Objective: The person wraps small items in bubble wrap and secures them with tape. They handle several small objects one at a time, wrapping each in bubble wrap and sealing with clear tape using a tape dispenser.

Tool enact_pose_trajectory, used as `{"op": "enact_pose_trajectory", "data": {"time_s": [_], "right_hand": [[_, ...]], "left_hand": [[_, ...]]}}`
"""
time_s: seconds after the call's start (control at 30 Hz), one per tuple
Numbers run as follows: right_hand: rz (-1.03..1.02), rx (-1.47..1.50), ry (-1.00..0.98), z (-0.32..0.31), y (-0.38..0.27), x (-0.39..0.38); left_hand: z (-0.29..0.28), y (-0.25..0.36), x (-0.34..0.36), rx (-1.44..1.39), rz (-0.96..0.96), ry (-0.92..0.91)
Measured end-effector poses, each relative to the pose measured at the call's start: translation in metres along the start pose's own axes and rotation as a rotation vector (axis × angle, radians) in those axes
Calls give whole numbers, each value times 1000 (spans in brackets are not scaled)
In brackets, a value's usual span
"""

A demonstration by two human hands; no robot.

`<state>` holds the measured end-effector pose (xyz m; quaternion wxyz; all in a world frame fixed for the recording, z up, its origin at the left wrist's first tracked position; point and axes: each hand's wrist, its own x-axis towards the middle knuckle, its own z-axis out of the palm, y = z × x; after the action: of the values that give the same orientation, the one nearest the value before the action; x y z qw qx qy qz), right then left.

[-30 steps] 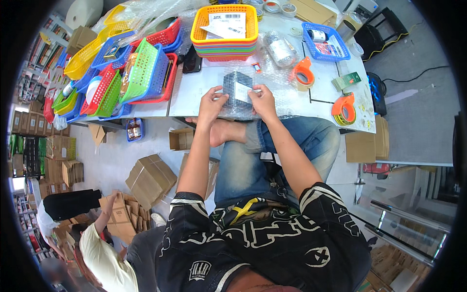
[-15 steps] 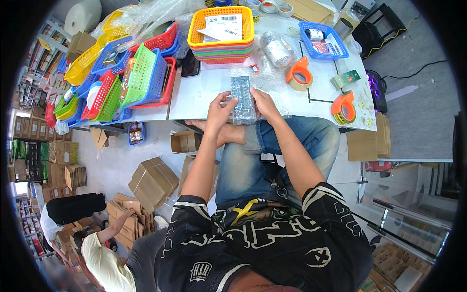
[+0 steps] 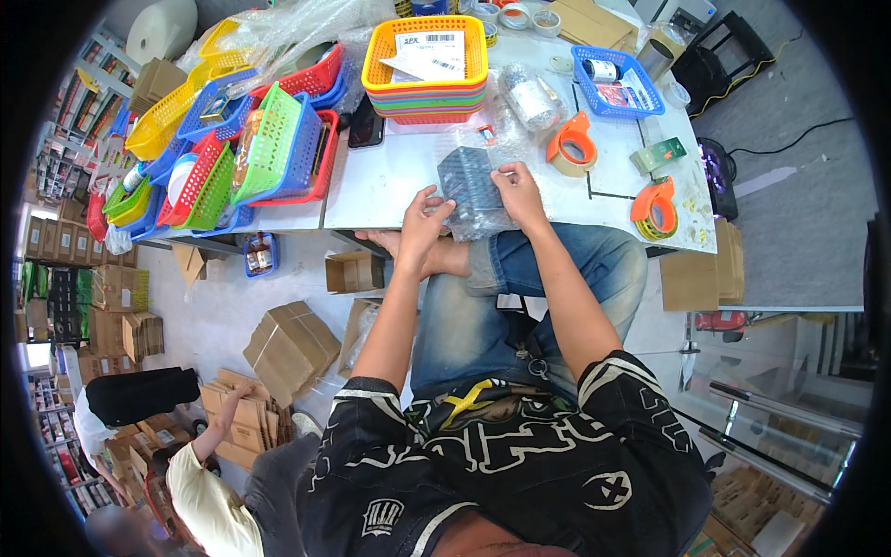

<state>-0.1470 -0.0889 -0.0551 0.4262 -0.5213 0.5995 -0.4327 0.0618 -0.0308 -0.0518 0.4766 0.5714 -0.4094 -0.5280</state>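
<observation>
A dark rectangular box [image 3: 467, 176] in clear bubble wrap [image 3: 483, 225] lies tilted at the table's front edge, over my crossed leg. My left hand [image 3: 428, 219] grips its lower left side, thumb and fingertips at the wrap. On the right side my right hand [image 3: 520, 193] pinches the wrapped box between thumb and fingers. Loose wrap spreads beyond the box, with a small red-and-blue item [image 3: 486, 133] beside it. Close to my right hand stands an orange tape dispenser [image 3: 572, 146].
A stack of coloured baskets [image 3: 426, 79] holding paper labels stands behind the box. More baskets [image 3: 271, 148] with goods crowd the left. To the right are a blue basket [image 3: 617, 81], a green box [image 3: 657, 155] and a second tape dispenser [image 3: 655, 210]. Another person [image 3: 209, 492] handles cardboard at lower left.
The wrapped box has turned, showing a wider dark face. My right hand has moved right along its side, and my left hand has shifted slightly right and down.
</observation>
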Motion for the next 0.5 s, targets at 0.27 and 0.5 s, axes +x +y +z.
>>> {"op": "enact_pose_trajectory", "data": {"time_s": [0.27, 0.5], "right_hand": [[-13, 13, -68, 12, 13, -6], [86, -173, -175, 18, -15, -18]], "left_hand": [[-5, 7, -4, 137, 48, 51], [-19, -2, -11, 270, 169, 128]]}}
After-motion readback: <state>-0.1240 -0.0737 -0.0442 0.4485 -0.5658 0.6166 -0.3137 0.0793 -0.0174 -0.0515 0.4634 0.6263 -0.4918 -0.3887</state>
